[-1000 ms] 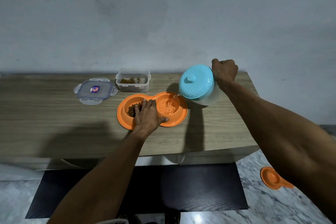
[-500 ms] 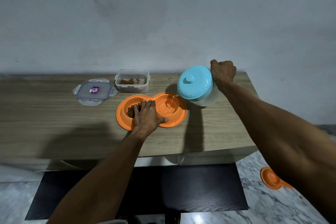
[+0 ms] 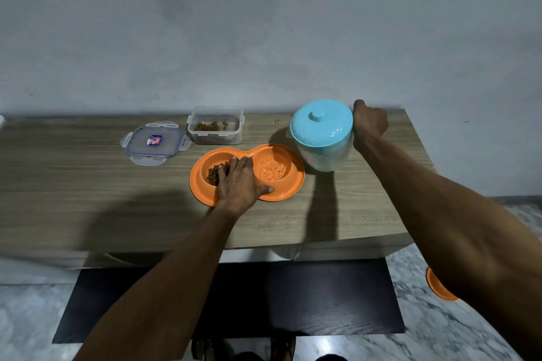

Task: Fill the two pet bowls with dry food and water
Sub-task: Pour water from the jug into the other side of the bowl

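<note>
- Steadying the orange double pet bowl (image 3: 293, 182) on the desk (image 3: 73, 184), the left hand (image 3: 239, 184) is lying flat across the middle ridge, fingers spread over the left well and thumb hooked on the near rim; it is pressing down, not clamped on anything.
- The left well is holding a small heap of dry food (image 3: 215, 173), partly covered by the fingers; the right well is holding rippling water (image 3: 271, 168).
- The right hand (image 3: 370, 124) is closed in a fist at the far side of the water jug (image 3: 322, 138), apparently gripping its handle, though the handle itself is hidden behind the blue lid.
- The jug is sitting just beside the bowl's right edge and looking close to upright; no stream is showing, so the pour is probably finishing.
- To do this well, the person should be bringing the jug fully upright in one slow motion, so no last dribble is landing on the desk.
- Keeping the left palm down is worthwhile, since the light bowl could be sliding if the jug nudges it.
- Setting the jug down well clear of the bowl is the safer finish.
- The open food container (image 3: 215, 129), still holding a few pieces, and its lid (image 3: 154, 142) are resting behind the bowl; the food well looks sparsely filled, so topping it up may be worth considering.
</note>
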A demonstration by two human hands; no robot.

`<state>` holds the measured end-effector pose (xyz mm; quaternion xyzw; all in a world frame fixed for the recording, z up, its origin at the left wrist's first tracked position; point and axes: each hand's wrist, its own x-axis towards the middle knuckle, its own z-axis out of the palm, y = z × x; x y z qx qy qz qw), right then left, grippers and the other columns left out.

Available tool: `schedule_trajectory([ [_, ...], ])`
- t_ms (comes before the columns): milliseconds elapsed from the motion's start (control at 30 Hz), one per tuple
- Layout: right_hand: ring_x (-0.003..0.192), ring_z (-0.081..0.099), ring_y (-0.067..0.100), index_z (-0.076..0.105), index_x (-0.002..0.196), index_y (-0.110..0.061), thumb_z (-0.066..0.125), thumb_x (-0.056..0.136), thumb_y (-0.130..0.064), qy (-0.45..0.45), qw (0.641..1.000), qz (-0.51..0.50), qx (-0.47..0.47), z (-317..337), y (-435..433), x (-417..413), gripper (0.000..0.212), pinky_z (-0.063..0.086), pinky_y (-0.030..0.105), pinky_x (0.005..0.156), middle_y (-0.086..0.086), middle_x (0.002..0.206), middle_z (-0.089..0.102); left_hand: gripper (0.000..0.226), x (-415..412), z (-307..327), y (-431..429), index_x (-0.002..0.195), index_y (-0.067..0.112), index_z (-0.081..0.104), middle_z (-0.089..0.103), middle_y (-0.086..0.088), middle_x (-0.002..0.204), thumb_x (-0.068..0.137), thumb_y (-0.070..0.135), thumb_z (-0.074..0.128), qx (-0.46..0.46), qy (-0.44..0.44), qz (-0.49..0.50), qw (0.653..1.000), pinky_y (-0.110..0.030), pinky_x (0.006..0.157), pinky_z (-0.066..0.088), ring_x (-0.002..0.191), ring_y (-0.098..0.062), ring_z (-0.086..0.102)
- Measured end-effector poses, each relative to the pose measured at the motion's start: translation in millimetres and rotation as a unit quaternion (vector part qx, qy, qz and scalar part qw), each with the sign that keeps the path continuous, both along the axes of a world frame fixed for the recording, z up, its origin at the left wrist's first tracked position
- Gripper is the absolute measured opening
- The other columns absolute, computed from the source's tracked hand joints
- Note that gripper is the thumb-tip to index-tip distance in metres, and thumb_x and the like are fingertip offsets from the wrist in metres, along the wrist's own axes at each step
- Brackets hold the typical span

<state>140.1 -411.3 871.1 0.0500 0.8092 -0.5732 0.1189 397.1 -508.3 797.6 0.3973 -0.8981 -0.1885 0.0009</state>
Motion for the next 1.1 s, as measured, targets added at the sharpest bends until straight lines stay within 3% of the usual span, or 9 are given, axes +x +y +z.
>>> schedule_trajectory([
  [233,0.076,0.061,0.025,0.055,0.066,-0.013,0.057,0.073,-0.028,-0.055,0.996,-0.051,-0.044,-16.0,5.6,-12.3,0.016,0.054,0.038,0.074,0.002,0.079,0.063,0.096,-0.9,-2.0,-1.8,0.153,0.011,0.025,0.029,-0.008,0.16,0.08,0.061,0.065,-0.007,-0.012,-0.004,1.0,-0.056,0.121,0.007,0.152,-0.029,0.012],
  [467,0.073,0.063,0.023,0.061,0.073,-0.011,0.057,0.07,-0.03,-0.074,0.995,-0.048,-0.055,-25.2,7.1,-23.3,0.02,0.055,0.038,0.072,0.003,0.08,0.067,0.094,-1.1,-2.8,-2.8,0.152,0.011,0.027,0.029,-0.009,0.16,0.081,0.062,0.063,-0.013,-0.02,-0.008,1.0,-0.057,0.12,0.008,0.152,-0.029,0.013],
  [767,0.071,0.059,0.016,0.052,0.077,-0.016,0.054,0.089,-0.03,-0.08,0.988,-0.061,-0.119,-27.6,23.8,-11.3,0.018,0.046,0.029,0.058,0.0,0.079,0.06,0.097,3.1,-0.7,-3.0,0.154,0.01,0.021,0.023,-0.01,0.162,0.083,0.062,0.061,-0.003,-0.028,-0.032,0.999,-0.059,0.119,0.007,0.152,-0.031,0.008],
  [900,0.086,0.061,0.023,0.06,0.079,-0.013,0.043,0.094,-0.033,-0.054,0.99,-0.076,-0.102,-20.0,33.2,-2.1,0.03,0.05,0.036,0.075,0.004,0.085,0.063,0.096,12.3,4.3,-5.6,0.155,0.014,0.019,0.018,-0.009,0.163,0.084,0.067,0.055,-0.001,-0.003,-0.02,1.0,-0.06,0.118,0.007,0.152,-0.031,0.006],
  [1000,0.122,0.056,0.035,0.06,0.118,-0.003,0.032,0.099,-0.029,-0.051,0.992,-0.101,-0.056,-22.5,38.8,13.5,0.043,0.045,0.045,0.104,0.018,0.128,0.06,0.09,22.5,7.9,-12.6,0.153,0.015,0.024,0.023,-0.008,0.162,0.086,0.067,0.051,-0.001,0.041,0.029,0.999,-0.061,0.117,0.014,0.151,-0.029,0.012],
  [1033,0.13,0.049,0.037,0.053,0.131,-0.001,0.031,0.1,-0.028,-0.062,0.991,-0.112,-0.032,-25.9,39.4,21.7,0.046,0.04,0.045,0.109,0.02,0.139,0.052,0.088,26.8,9.5,-15.6,0.152,0.014,0.027,0.025,-0.008,0.161,0.086,0.067,0.05,-0.001,0.055,0.048,0.997,-0.061,0.116,0.017,0.151,-0.029,0.015],
  [1100,0.131,0.047,0.038,0.046,0.138,-0.001,0.038,0.099,-0.024,-0.082,0.984,-0.159,-0.014,-31.5,36.7,45.4,0.045,0.038,0.046,0.11,0.02,0.144,0.046,0.086,37.4,11.7,-23.1,0.151,0.012,0.028,0.028,-0.008,0.159,0.088,0.064,0.051,0.008,0.07,0.088,0.994,-0.058,0.115,0.02,0.149,-0.028,0.019],
])
